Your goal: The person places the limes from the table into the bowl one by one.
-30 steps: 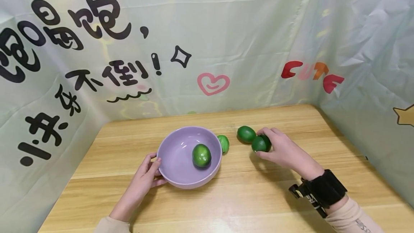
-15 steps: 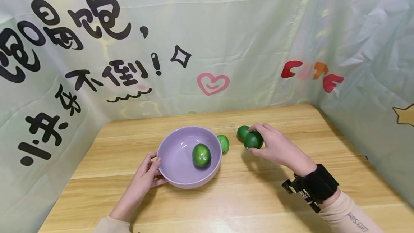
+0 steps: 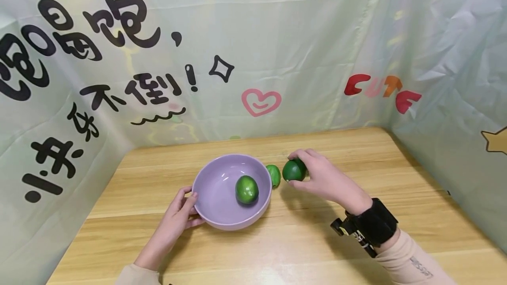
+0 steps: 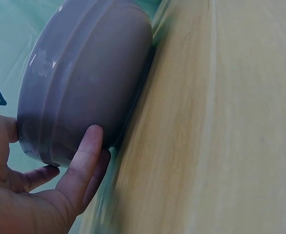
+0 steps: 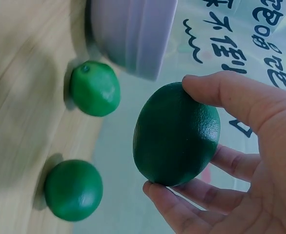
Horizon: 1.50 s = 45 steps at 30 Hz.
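Observation:
A lilac bowl [image 3: 214, 197] stands on the table, and a glossy green lime [image 3: 247, 189] lies inside it. My left hand [image 3: 179, 212] grips the bowl's left side, thumb at the rim and fingers against the outer wall [image 4: 89, 92]. Between the thumb and fingertips of my right hand [image 3: 322, 177] is a dark green lime [image 5: 177, 134], held above the table to the right of the bowl. A lighter green lime [image 3: 274, 176] sits close by the bowl's right side. Another dark lime [image 5: 73, 190] rests on the table in the right wrist view; the right hand hides it in the head view.
The wooden table [image 3: 253, 254] is bordered at the back and sides by pale printed cloth [image 3: 309, 56]. A black strap with a small device [image 3: 372, 223] is worn on the right wrist.
My right hand has moved left toward the bowl with the dark lime, passing in front of the other dark lime. The left hand and the bowl have stayed in place.

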{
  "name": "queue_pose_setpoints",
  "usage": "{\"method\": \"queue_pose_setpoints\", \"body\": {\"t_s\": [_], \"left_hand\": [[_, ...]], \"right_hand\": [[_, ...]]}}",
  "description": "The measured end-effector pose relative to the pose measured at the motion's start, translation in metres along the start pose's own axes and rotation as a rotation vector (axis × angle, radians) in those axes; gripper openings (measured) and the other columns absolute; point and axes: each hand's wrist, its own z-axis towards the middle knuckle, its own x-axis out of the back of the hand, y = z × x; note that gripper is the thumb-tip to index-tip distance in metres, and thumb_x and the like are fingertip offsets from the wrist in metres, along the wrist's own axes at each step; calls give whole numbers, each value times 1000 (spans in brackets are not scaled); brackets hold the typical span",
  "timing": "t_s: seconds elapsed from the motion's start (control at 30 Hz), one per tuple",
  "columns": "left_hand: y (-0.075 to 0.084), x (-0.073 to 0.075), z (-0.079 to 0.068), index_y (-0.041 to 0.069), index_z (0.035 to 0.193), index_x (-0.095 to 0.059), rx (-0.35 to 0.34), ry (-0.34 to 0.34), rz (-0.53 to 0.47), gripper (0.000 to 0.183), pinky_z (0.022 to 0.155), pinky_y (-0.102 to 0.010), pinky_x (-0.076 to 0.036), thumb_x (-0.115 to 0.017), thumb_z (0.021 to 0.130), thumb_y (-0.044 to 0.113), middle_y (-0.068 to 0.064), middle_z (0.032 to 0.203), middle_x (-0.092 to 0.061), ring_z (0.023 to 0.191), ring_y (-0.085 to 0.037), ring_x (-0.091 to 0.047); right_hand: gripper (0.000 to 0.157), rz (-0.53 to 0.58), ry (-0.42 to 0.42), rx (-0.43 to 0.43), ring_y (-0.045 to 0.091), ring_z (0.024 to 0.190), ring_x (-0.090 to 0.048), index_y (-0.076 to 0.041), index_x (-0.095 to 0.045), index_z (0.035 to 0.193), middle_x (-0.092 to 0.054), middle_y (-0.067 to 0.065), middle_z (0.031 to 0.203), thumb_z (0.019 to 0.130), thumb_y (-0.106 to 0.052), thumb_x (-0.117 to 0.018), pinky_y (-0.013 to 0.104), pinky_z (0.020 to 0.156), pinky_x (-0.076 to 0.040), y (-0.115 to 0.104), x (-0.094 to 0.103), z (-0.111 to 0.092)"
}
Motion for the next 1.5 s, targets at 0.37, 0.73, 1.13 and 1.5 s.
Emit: {"method": "queue_pose_setpoints", "body": {"t_s": [0.37,0.73,1.13,1.5], "left_hand": [[0,0,0,13,154,-45,-5,-5,1,42,90,-36,-70,-47,117,33,-28,139,-54,111,-29,-75],[-1,1,-1,12,154,-44,-1,-10,0,42,90,-36,-70,-47,117,33,-28,141,-54,111,-30,-74],[-1,2,0,14,154,-44,-2,-13,-2,41,90,-35,-70,-46,117,32,-28,142,-54,114,-31,-74],[-1,2,1,12,154,-44,-12,-21,-1,42,89,-34,-70,-46,117,32,-28,141,-54,113,-30,-74]], "right_hand": [[55,14,-16,41,29,110,-69,-6,-64,134,-67,20,130,88,-21,-89,44,92,-66,-18,-11,11],[55,25,-38,89,27,113,-69,-10,-64,134,-66,15,133,88,-25,-90,42,96,-65,-40,-22,19],[55,67,-129,130,22,115,-67,-12,-62,139,-64,10,133,92,-27,-86,39,101,-63,-61,-38,24],[50,89,-178,207,21,111,-66,-12,-61,134,-61,11,133,92,-24,-85,32,93,-64,-78,-54,29]]}}
